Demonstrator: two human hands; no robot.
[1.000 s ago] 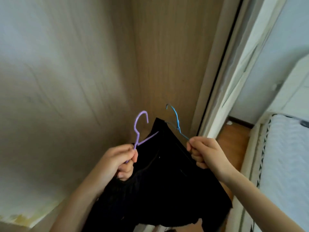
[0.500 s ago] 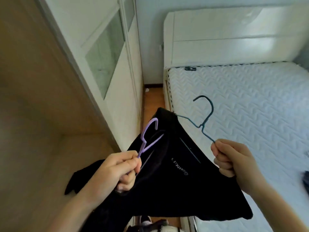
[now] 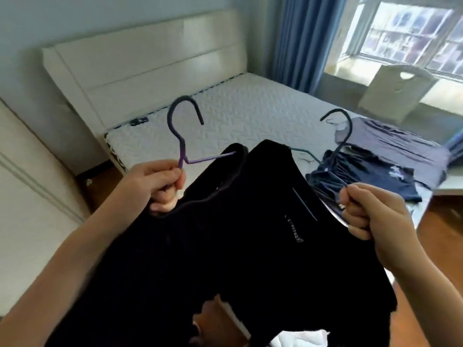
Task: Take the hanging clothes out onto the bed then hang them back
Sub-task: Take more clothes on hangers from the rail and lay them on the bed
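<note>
I am pinching the neck of a purple coated-wire hanger (image 3: 183,149) in my left grip (image 3: 160,181), thumb and forefinger curled tight round it, hook pointing up at 12 o'clock. My right grip (image 3: 370,214) is closing its curled fingers round one shoulder wire of a dark teal wire hanger (image 3: 342,136), hook tipping up toward 1 o'clock. Neither grip is holding anything else.

A plain black soft-knit garment (image 3: 175,259) is hanging from the purple hanger. A black garment with a small white chest logo (image 3: 275,259) is hanging from the teal one. The two are overlapping and drooping between my forearms toward 6 o'clock, in the air, not touching the bed.

The white quilted mattress (image 3: 225,113) is lying ahead at 12 o'clock with a cream padded headboard (image 3: 150,58) behind it. A heap of dark navy clothes (image 3: 363,171) is already lying on the bed at 2 o'clock, and a white wardrobe door (image 3: 25,196) is showing at 9 o'clock.

Judging the step: I am in the take-out half, carrying two hung garments to the bed, with nothing hung back yet. The next move is calling for both hangers to be lowered onto the bare quilt at about 12 o'clock, beside the navy heap rather than on it. The cloth should be touching down first, then each pinch loosening. The hooks should be kept apart, since they look likely to snag the fabric.
</note>
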